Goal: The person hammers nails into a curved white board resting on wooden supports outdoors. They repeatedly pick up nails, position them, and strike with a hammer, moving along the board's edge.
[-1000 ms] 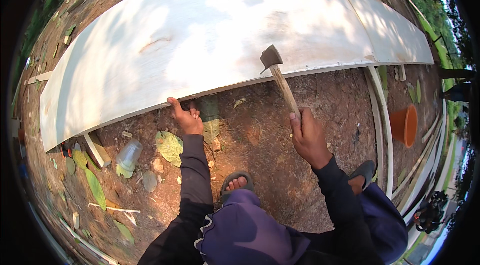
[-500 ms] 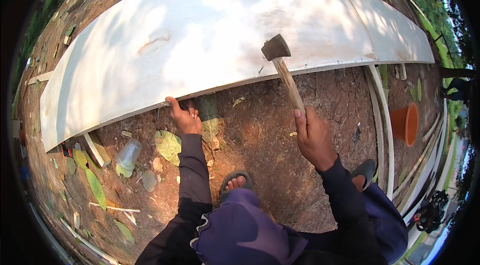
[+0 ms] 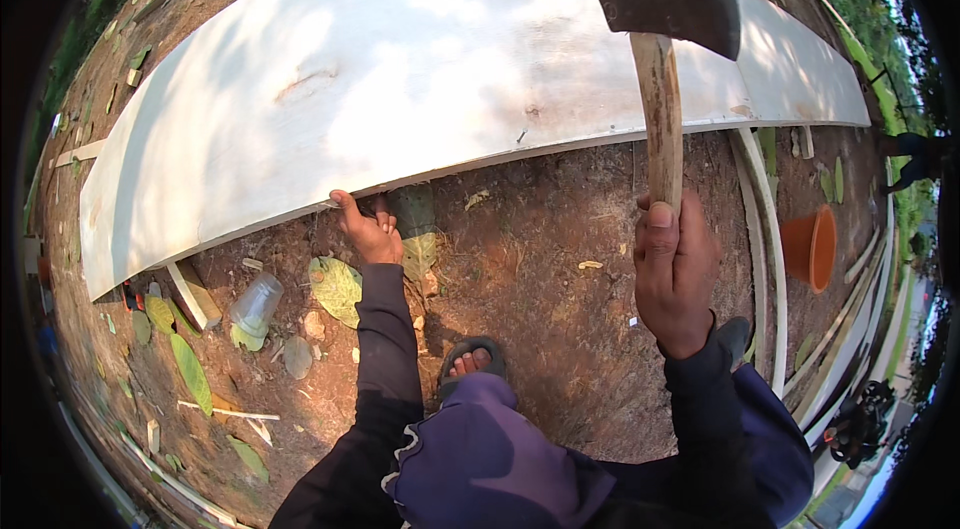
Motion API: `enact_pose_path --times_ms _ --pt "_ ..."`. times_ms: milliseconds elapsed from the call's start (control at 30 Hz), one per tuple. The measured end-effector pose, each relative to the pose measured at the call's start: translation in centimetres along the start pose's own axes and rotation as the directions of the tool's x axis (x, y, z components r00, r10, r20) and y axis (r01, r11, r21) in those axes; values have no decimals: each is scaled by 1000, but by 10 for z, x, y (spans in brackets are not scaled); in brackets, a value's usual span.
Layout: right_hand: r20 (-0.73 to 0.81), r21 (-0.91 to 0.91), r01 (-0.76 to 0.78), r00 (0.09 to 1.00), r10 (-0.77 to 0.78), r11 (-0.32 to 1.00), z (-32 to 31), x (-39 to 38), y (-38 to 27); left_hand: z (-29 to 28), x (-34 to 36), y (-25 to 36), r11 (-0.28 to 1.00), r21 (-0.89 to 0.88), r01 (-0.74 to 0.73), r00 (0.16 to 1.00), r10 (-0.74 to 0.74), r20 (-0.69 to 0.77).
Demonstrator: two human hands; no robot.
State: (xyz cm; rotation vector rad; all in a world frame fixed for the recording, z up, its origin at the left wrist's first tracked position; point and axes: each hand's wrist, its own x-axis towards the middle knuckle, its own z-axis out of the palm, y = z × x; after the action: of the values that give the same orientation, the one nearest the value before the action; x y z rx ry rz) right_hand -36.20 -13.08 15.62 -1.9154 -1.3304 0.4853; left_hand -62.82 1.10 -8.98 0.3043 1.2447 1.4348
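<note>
A hatchet (image 3: 668, 9) with a dark metal head and a pale wooden handle is raised in my right hand (image 3: 678, 274), which is wrapped round the lower handle. Its head hangs over a long white-faced board (image 3: 350, 79). My left hand (image 3: 372, 229) grips the board's near edge, thumb on top and fingers curled below. Under the thumb tip there may be something small, too small to make out. A nail (image 3: 521, 137) stands up from the board near its front edge, between my two hands.
Wooden battens (image 3: 762, 249) run toward me from under the board at right, beside an orange pot (image 3: 810, 247). A clear plastic cup (image 3: 257, 301) and large leaves (image 3: 190, 374) lie on the dirt at left. My sandalled foot (image 3: 472, 361) is below. Someone stands at far right.
My right hand has lifted the hatchet up and to the right, away from the nail by the board's edge. The left hand has stayed in place.
</note>
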Motion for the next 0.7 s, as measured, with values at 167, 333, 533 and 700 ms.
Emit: enact_pose_path --times_ms 167,333,533,700 --pt "162 -196 1 986 32 981 25 -11 57 13 -4 -5 999 -25 37 999 -37 7" --pt "146 -148 -8 989 30 989 10 -4 22 5 -3 -2 998 -29 47 998 -48 -31" --pt "-82 133 13 997 -2 991 31 -12 46 5 -3 -7 998 -32 56 998 -56 3" --pt "160 -188 -70 982 101 980 19 -12 54 7 1 -2 999 -33 19 999 -17 39"
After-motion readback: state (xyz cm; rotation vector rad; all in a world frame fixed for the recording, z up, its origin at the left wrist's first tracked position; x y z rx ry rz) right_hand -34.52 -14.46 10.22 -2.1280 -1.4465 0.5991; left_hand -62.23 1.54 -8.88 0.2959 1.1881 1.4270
